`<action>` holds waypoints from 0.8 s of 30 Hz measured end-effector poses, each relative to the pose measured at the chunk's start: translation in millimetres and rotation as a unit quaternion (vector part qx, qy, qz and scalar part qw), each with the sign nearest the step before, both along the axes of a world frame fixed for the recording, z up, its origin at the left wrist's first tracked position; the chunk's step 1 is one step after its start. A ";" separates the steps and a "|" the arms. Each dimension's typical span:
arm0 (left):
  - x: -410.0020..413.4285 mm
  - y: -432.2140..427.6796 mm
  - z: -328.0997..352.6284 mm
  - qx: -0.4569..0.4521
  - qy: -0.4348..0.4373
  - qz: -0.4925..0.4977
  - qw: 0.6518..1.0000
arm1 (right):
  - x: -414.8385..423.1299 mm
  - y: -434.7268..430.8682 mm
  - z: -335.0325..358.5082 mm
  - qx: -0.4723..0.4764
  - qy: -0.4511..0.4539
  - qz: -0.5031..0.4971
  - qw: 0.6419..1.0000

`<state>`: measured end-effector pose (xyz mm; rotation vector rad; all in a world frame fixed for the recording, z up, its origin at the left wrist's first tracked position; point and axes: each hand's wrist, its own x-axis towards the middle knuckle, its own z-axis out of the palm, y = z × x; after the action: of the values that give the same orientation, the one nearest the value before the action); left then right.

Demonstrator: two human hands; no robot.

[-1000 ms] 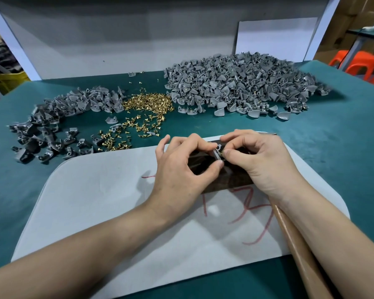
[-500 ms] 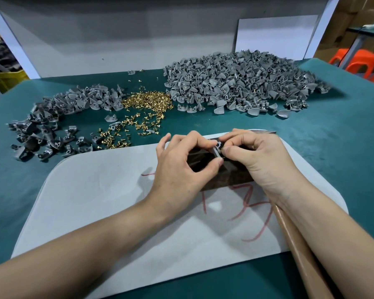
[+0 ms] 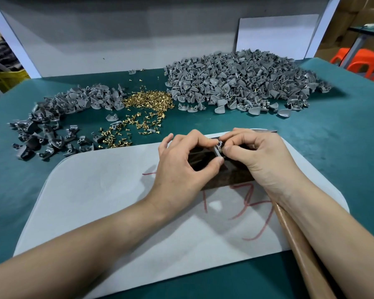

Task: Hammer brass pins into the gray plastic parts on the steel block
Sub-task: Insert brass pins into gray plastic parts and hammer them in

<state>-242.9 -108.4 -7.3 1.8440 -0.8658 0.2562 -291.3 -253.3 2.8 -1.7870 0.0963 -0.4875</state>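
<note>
A small gray plastic part [image 3: 218, 150] stands on the dark steel block [image 3: 227, 175] in the middle of the white mat. My left hand [image 3: 184, 167] pinches the part between thumb and forefinger. My right hand [image 3: 261, 160] meets it from the right, fingertips closed at the part's top; whether a brass pin sits between them is hidden. A brown wooden hammer handle [image 3: 298, 244] runs under my right forearm. Loose brass pins [image 3: 147, 102] lie heaped behind the mat.
A big heap of gray parts with pins [image 3: 242, 80] fills the back right of the green table [image 3: 333, 147]. A smaller pile of gray parts [image 3: 52, 117] curves at the back left. A white mat [image 3: 108, 201] with red marks covers the front. Orange stools [image 3: 363, 61] stand at far right.
Both hands stay together on the gray part over the block; only slight finger shifts show.
</note>
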 end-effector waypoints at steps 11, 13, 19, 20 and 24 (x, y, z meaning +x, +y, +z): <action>-0.6 -0.2 3.9 0.004 0.018 -0.010 1.000 | 1.5 -0.1 0.4 -0.024 -0.004 0.014 1.000; -0.5 -0.6 4.5 0.004 0.024 -0.014 1.000 | 1.7 -0.7 1.1 -0.026 0.003 0.020 0.999; 0.7 1.2 3.8 -0.009 0.053 -0.038 0.998 | -0.9 1.0 0.2 -0.014 0.014 0.017 1.000; 0.6 0.8 3.5 -0.011 0.052 -0.036 0.998 | -1.3 1.2 -0.2 -0.010 0.018 0.013 1.000; 0.3 0.0 0.1 -0.014 0.025 -0.023 0.999 | 0.0 1.0 0.9 0.026 0.025 -0.012 0.999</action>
<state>-242.6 -108.5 -7.2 1.7953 -0.8658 0.1911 -291.4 -252.3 3.6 -1.7483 0.1649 -0.4535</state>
